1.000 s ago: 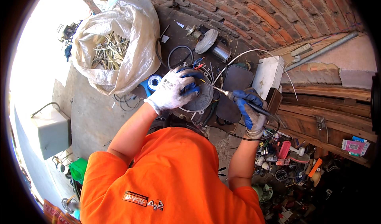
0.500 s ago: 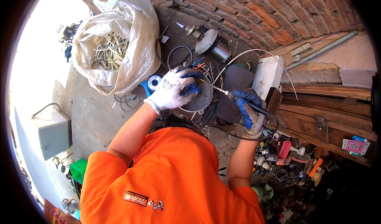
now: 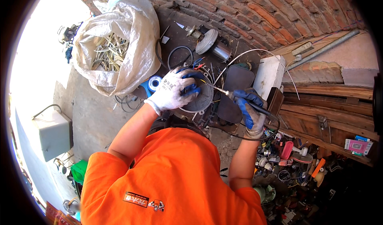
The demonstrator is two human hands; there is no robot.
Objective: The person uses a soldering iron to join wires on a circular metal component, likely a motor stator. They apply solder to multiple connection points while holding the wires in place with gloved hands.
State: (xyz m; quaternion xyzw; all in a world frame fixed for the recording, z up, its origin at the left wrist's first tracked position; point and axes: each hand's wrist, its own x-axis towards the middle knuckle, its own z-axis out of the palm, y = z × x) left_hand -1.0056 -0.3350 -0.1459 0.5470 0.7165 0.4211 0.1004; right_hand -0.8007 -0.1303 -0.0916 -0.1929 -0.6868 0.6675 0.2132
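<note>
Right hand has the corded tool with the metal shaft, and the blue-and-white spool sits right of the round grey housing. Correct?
Not quite: the blue-and-white spool sits left of the round grey housing, as the head view shows. The rest is right: the right hand has the corded tool with the metal shaft.

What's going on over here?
An orange-shirted person is working over a round grey casing. The gloved right hand grips a corded tool, its slim metal shaft angled toward the left hand. That left hand is curled over the casing's side; whether it pinches anything is hidden. A blue-and-white spool sits just left of it.
</note>
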